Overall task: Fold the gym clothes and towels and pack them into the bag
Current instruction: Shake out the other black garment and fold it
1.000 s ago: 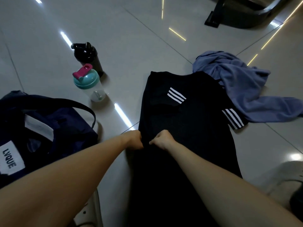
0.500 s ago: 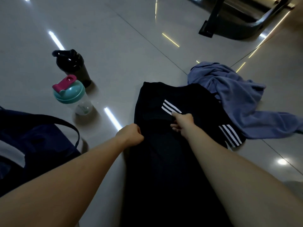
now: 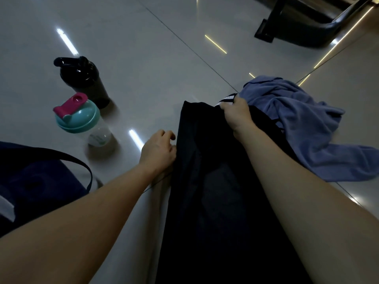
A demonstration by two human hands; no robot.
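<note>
Black shirt (image 3: 215, 181) with white stripes (image 3: 227, 98), blue towel (image 3: 307, 130), navy bag (image 3: 41, 181), black bottle (image 3: 86, 83)

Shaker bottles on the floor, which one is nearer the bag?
The clear bottle with the teal lid and pink flip cap; the all-black bottle stands behind it, farther from the bag.

Black shirt (image 3: 215, 181) matt cloth; blue towel (image 3: 303, 128) soft cloth; floor (image 3: 143, 58) glossy tile; shaker btl (image 3: 82, 119) clear plastic.

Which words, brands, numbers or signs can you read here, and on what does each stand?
No text can be read.
White label on the bag: cut off, no letters show.
Green print on the clear shaker bottle: too blurred.
Black garment: white stripes only, no words.
</note>
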